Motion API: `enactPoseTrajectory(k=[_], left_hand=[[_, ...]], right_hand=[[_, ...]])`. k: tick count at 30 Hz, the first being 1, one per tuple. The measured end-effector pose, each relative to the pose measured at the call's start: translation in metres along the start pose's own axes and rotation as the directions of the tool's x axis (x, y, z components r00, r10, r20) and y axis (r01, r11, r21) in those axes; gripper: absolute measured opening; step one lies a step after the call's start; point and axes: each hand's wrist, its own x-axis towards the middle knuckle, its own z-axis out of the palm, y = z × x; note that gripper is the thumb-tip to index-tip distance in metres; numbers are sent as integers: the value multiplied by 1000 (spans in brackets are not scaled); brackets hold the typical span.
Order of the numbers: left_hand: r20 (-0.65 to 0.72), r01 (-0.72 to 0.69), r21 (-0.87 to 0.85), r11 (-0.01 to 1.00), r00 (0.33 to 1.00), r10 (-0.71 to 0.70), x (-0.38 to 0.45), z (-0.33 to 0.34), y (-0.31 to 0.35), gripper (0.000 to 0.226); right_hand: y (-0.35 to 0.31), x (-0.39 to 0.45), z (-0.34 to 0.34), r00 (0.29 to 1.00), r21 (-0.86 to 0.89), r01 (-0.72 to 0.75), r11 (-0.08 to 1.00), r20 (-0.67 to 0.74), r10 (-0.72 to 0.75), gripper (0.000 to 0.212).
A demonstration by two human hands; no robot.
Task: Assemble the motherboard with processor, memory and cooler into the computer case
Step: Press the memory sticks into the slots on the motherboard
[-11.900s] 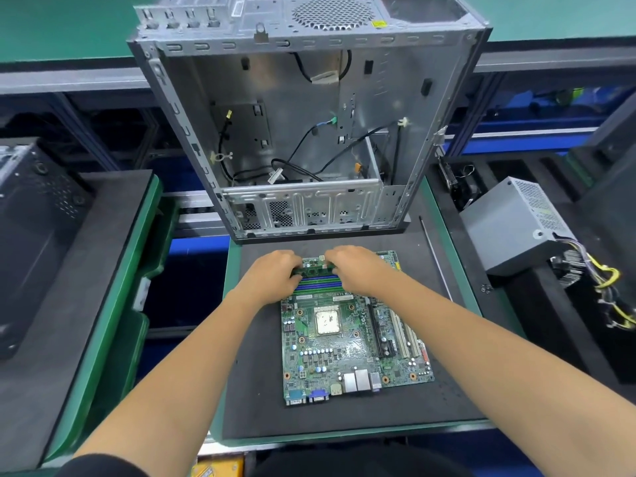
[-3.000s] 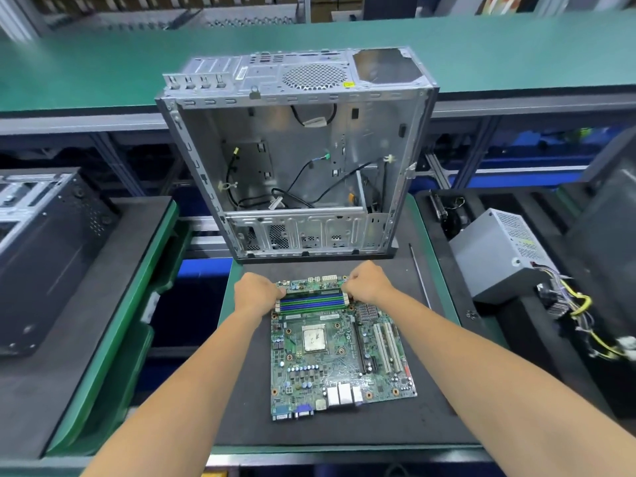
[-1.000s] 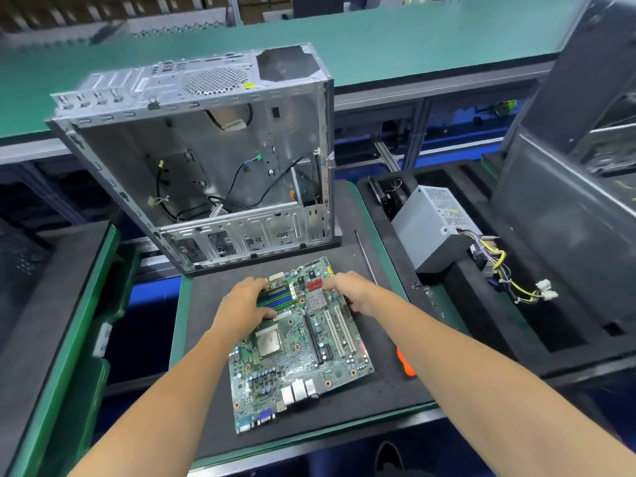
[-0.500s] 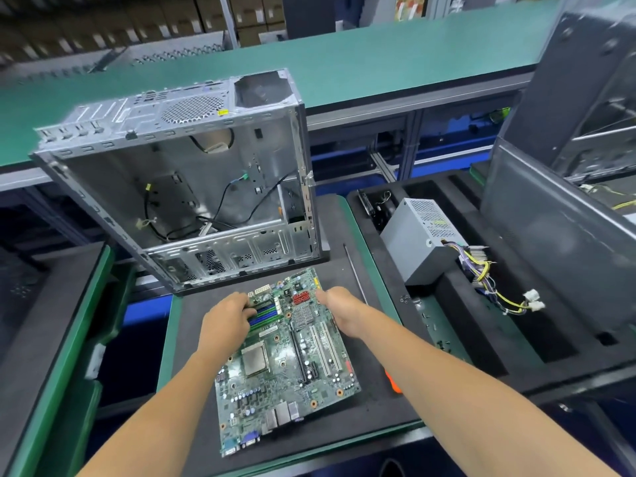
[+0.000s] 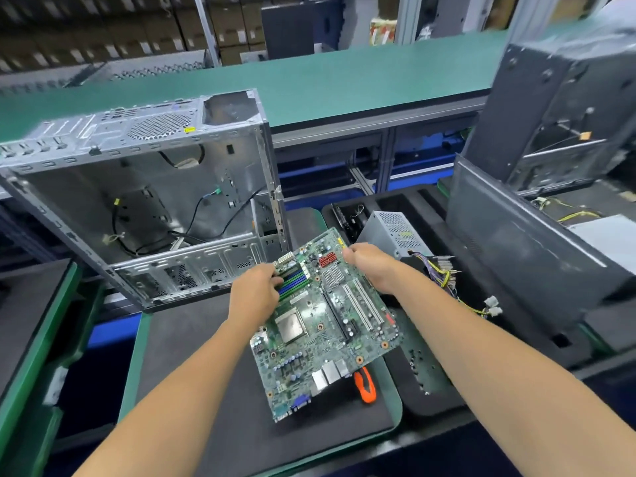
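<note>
Right of motherboard (image 5: 327, 325): PSU (image 5: 390, 232), orange tool (image 5: 365, 385) beneath edge.

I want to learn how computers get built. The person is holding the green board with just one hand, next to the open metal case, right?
Not quite. The head view shows both hands on the green board: the left hand grips its left side by the memory slots, and the right hand holds its far right edge. The rest is right: the open metal case stands just beside it.

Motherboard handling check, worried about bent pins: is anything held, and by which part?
The motherboard is held by both hands: left hand at the memory-slot edge, right hand at the far right edge.
</note>
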Motion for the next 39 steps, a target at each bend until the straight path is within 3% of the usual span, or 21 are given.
enactPoseTrajectory(k=[4, 9, 13, 16, 19, 24, 28, 39], left_hand=[[-9, -48, -30, 998, 999, 48, 18, 8, 38, 37], [-6, -56, -82, 995, 998, 55, 38, 26, 75, 24], [-4, -63, -96, 993, 998, 63, 47, 44, 92, 26], [-2, -66, -107, 992, 998, 66, 55, 55, 102, 25], [15, -55, -117, 992, 998, 57, 63, 63, 109, 24], [41, -20, -180, 984, 999, 28, 77, 76, 114, 20], [69, 13, -217, 976, 998, 2, 83, 85, 112, 20], [103, 42, -208, 977, 994, -21, 93, 106, 101, 22]], right_hand=[[1, 0, -43, 1000, -16, 18, 1000, -21, -18, 49], [10, 1, -83, 997, 22, 56, 998, -53, -55, 57], [15, 2, -101, 989, 3, 107, 994, -102, -106, 55], [17, 7, -109, 976, -77, 119, 990, -171, -131, 47], [16, 13, -116, 971, -146, 118, 982, -189, -145, 27], [14, 23, -121, 951, -262, 120, 958, -246, -187, 20], [16, 31, -118, 944, -397, 91, 913, -256, -206, 25], [35, 46, -113, 936, -471, 67, 879, -277, -219, 43]])
